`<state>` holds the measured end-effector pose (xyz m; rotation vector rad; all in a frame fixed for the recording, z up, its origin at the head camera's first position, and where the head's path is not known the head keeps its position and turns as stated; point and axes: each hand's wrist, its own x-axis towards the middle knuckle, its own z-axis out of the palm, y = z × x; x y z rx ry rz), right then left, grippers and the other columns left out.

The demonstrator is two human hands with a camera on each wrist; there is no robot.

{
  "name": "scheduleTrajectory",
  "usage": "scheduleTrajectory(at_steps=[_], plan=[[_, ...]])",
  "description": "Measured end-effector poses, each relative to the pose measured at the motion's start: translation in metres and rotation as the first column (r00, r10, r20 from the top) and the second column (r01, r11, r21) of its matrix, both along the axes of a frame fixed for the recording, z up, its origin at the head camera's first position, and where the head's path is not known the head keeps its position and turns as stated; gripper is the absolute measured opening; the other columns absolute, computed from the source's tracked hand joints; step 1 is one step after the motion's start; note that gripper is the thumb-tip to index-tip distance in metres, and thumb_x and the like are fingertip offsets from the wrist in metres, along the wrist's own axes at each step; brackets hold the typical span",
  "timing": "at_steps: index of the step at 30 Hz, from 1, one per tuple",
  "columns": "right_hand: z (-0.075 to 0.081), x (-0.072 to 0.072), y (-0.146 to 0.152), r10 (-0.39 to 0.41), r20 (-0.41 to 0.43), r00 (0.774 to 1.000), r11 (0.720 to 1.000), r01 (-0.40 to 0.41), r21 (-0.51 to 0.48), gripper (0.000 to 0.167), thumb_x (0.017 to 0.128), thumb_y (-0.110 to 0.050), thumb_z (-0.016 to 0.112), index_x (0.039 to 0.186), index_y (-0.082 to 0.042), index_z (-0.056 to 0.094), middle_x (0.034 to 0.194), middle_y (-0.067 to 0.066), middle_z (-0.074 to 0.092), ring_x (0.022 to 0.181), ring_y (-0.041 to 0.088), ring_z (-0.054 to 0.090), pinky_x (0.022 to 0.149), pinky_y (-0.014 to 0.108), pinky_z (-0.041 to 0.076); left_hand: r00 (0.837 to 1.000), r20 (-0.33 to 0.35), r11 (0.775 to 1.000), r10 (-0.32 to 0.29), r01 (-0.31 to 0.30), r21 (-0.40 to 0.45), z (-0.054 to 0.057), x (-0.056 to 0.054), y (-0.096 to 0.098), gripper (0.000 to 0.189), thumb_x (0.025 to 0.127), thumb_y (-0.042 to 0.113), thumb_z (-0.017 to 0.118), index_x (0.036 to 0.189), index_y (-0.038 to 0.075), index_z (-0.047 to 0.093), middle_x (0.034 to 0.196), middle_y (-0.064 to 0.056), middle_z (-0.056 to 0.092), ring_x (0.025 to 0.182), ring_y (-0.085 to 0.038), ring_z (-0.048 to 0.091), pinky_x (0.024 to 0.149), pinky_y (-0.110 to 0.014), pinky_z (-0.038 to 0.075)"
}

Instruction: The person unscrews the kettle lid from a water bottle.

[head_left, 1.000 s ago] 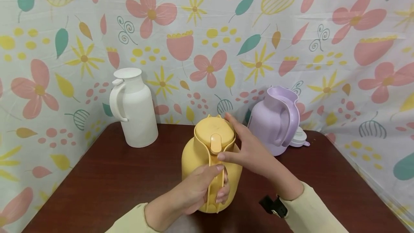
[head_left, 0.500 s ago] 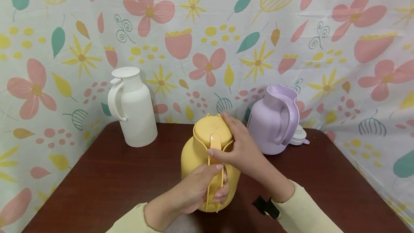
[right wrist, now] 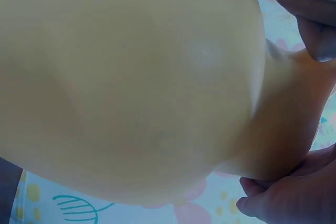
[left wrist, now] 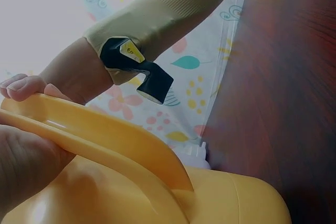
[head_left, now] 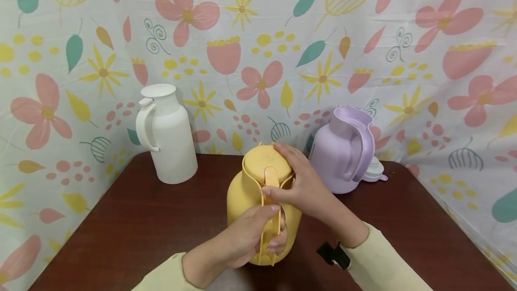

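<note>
A yellow thermos jug stands on the table in the middle of the head view, its handle toward me. Its round lid sits in the collar, with a push tab at the near side. My left hand grips the handle, thumb along its top; the left wrist view shows the handle up close. My right hand holds the neck and lid from the right, its thumb across the lower end of the tab. In the right wrist view, right-hand fingers lie against the neck.
At the back left stands a white thermos jug. A lilac thermos jug without a lid stands at the back right, a pale lid lying beside it. Behind the dark wooden table hangs a flowered cloth.
My right hand has moved a little left and closer round the lid; its thumb has slid from the tab's right side across its lower end. The left hand keeps its grip on the handle.
</note>
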<state>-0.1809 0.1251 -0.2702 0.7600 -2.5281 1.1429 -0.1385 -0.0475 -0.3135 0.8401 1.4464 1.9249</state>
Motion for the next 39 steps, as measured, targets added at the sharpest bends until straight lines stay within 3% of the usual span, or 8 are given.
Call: scheduleTrajectory(at_steps=[7, 12, 17, 24, 29, 35, 37, 39], plan=[[0.004, -0.010, 0.016, 0.124, 0.024, 0.992, 0.992, -0.124, 0.022, 0.087, 0.080, -0.030, 0.084, 0.154, -0.009, 0.044, 0.158, 0.020, 0.043, 0.146, 0.041, 0.041, 0.115, 0.065, 0.036, 1.000, 0.015, 1.000, 0.000, 0.001, -0.016, 0.001, 0.000, 0.000, 0.044, 0.110, 0.034, 0.025, 0.075, 0.009, 0.038, 0.059, 0.009, 0.042, 0.057, -0.004, 0.040, 0.063, -0.020, 0.038], [0.012, -0.028, 0.032, 0.265, 0.083, 0.961, 0.955, -0.273, 0.113, 0.089, 0.083, -0.043, 0.080, 0.157, -0.015, 0.040, 0.161, 0.017, 0.042, 0.148, 0.042, 0.037, 0.116, 0.068, 0.032, 1.000, 0.022, 1.000, -0.012, 0.012, -0.017, 0.002, 0.001, -0.001, 0.044, 0.109, 0.034, 0.025, 0.076, 0.008, 0.037, 0.059, 0.009, 0.042, 0.058, -0.004, 0.040, 0.063, -0.020, 0.038], [0.028, -0.047, 0.043, 0.397, 0.241, 0.886, 0.879, -0.443, 0.180, 0.095, 0.086, -0.050, 0.078, 0.162, -0.020, 0.030, 0.168, 0.014, 0.031, 0.156, 0.040, 0.027, 0.123, 0.062, 0.026, 1.000, 0.022, 1.000, -0.013, 0.013, -0.017, 0.001, 0.000, -0.002, 0.043, 0.109, 0.034, 0.026, 0.078, 0.006, 0.036, 0.059, 0.009, 0.042, 0.058, -0.005, 0.040, 0.064, -0.021, 0.038], [0.045, -0.068, 0.046, 0.499, 0.365, 0.786, 0.767, -0.597, 0.236, 0.103, 0.086, -0.048, 0.080, 0.164, -0.015, 0.022, 0.171, 0.013, 0.022, 0.160, 0.040, 0.012, 0.116, 0.004, 0.018, 0.999, 0.044, 1.000, -0.010, 0.011, -0.015, -0.001, -0.001, -0.004, 0.040, 0.109, 0.036, 0.028, 0.081, 0.010, 0.040, 0.060, 0.008, 0.043, 0.059, -0.006, 0.040, 0.064, -0.021, 0.039], [0.047, -0.074, 0.048, 0.518, 0.426, 0.742, 0.743, -0.637, 0.205, 0.105, 0.085, -0.045, 0.081, 0.165, -0.018, 0.019, 0.172, 0.011, 0.018, 0.161, 0.036, 0.009, 0.114, 0.002, 0.018, 0.999, 0.049, 1.000, -0.012, 0.013, -0.011, -0.002, -0.002, -0.003, 0.041, 0.109, 0.035, 0.027, 0.080, 0.009, 0.039, 0.060, 0.008, 0.043, 0.059, -0.006, 0.041, 0.064, -0.021, 0.039], [0.027, -0.073, 0.050, 0.686, 0.363, 0.631, 0.696, -0.714, -0.074, 0.110, 0.090, -0.059, 0.070, 0.165, -0.009, 0.007, 0.173, 0.019, 0.006, 0.159, 0.009, 0.016, 0.119, 0.010, 0.026, 0.999, 0.054, 1.000, -0.006, 0.007, -0.004, -0.002, -0.001, -0.002, 0.044, 0.109, 0.035, 0.027, 0.077, 0.006, 0.036, 0.060, 0.008, 0.043, 0.058, -0.006, 0.041, 0.063, -0.021, 0.039], [0.017, -0.063, 0.047, 0.670, 0.270, 0.691, 0.737, -0.662, -0.135, 0.108, 0.091, -0.068, 0.062, 0.165, -0.009, 0.009, 0.173, 0.018, 0.007, 0.158, 0.010, 0.021, 0.118, 0.015, 0.032, 0.998, 0.055, 1.000, -0.006, 0.006, 0.001, -0.002, -0.001, -0.002, 0.045, 0.109, 0.034, 0.027, 0.077, 0.004, 0.035, 0.060, 0.008, 0.043, 0.058, -0.006, 0.041, 0.063, -0.021, 0.039], [0.009, -0.046, 0.042, 0.573, 0.176, 0.801, 0.819, -0.550, -0.164, 0.105, 0.091, -0.072, 0.056, 0.165, -0.010, 0.012, 0.172, 0.018, 0.012, 0.155, 0.024, 0.032, 0.115, 0.027, 0.042, 0.999, 0.052, 1.000, -0.007, 0.007, 0.003, -0.002, -0.001, -0.001, 0.045, 0.109, 0.034, 0.027, 0.077, 0.004, 0.035, 0.061, 0.008, 0.043, 0.058, -0.006, 0.041, 0.063, -0.021, 0.039]])
